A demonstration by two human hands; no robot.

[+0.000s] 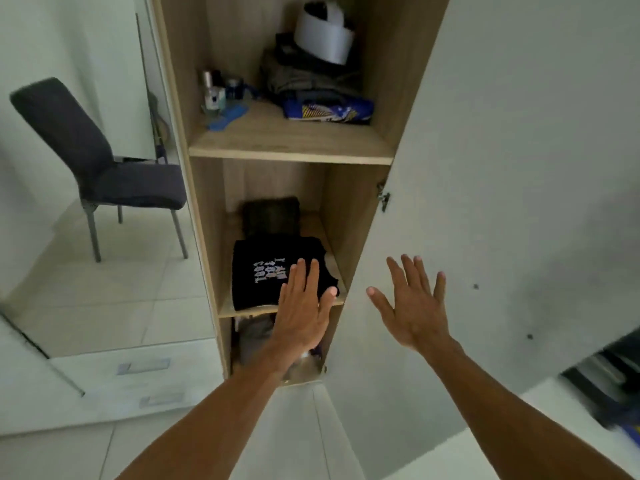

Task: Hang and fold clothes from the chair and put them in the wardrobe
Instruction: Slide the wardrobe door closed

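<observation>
Head view into the open wardrobe point(346, 216). Just below centre, toward 7 o'clock, a folded black T-shirt point(263, 271) with a pale printed motif lies flat at the front of the middle shelf point(242, 310). A second dark folded garment point(270, 216) sits behind it, at its 12 o'clock.

The left hand point(303, 313), at 6 o'clock, is flat with its fingers straight and close together. The fingertips overlap the shirt's front right corner, but whether they touch the cloth cannot be told. The right hand point(414, 306), at 5 o'clock, is wide open with its fingers spread and holds nothing. It is raised before the inner face of the white door point(502, 168).

At 12 o'clock the upper shelf carries a stack of folded clothes point(304, 77) and some small bottles point(214, 95). The chair point(104, 174) stands at 9 o'clock, well apart from the wardrobe.

Handling, as a judgement: the shirt is light, soft and limp. It probably holds its fold only while it is supported from beneath. If it must be shifted, flat palms under both short edges, or a level push on its front edge, suit better than a pinch at one corner, which would likely unfold it.
</observation>
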